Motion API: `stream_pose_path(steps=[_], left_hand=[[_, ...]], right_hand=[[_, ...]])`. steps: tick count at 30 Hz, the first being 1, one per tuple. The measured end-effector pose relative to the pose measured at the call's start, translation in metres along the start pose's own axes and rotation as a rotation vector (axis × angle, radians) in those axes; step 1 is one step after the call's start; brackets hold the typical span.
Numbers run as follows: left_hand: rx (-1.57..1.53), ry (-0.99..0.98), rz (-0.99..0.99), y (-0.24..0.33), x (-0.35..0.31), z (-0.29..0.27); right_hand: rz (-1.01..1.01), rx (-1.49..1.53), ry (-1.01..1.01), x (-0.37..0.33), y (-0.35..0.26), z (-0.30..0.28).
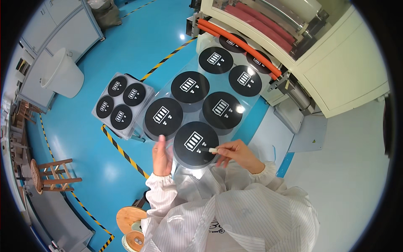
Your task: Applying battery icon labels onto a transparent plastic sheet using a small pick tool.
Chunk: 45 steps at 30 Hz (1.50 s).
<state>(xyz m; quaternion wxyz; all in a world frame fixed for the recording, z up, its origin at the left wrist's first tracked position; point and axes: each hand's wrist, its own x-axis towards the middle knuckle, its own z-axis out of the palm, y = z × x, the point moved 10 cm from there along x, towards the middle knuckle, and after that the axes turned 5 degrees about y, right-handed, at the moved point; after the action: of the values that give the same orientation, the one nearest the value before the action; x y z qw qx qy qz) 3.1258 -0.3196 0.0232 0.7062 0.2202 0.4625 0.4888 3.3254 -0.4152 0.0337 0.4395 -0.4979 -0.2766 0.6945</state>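
A long clear plastic sheet [168, 140] bears several black discs, each with a white battery-shaped print. My left hand [161, 157] is at the sheet's near left edge, thumb on top by a black disc [163, 117] and fingers mostly hidden; it appears to grip the edge. In my right hand [237, 153], pinched between thumb and fingers, is a slim pen-like tool [213, 150] with a white body and a thin dark tip. That tip lies over the nearest black disc [196, 145], beside the small white marks of its print. Whether it touches the surface I cannot tell.
Orange rollers [239, 44] of a cream machine [336, 71] cross the sheet's far end. To the left, a stack of sheets with smaller black discs [121, 116] stands on a support. Farther left are a white bin [67, 75] and a wooden stool [54, 175]; a small fan [134, 240] stands near me.
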Motion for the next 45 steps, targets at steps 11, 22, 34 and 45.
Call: stream_pose_path(steps=[11, 22, 34, 45], left_hand=[[-0.052, 0.057, 0.056, -0.02, 0.022, -0.051], [0.027, 0.06, 0.14, 0.01, 0.017, -0.029], [0.13, 0.091, 0.171, 0.017, 0.011, -0.029], [0.14, 0.135, 0.153, 0.018, 0.006, -0.032]], right_hand=[[-0.674, -0.739, 0.46, 0.119, -0.12, -0.077], [-0.908, -0.923, 0.445, 0.215, -0.155, -0.035], [-0.833, -0.893, 0.371, 0.234, -0.152, -0.037], [-0.789, -0.783, 0.061, 0.232, -0.155, -0.046]])
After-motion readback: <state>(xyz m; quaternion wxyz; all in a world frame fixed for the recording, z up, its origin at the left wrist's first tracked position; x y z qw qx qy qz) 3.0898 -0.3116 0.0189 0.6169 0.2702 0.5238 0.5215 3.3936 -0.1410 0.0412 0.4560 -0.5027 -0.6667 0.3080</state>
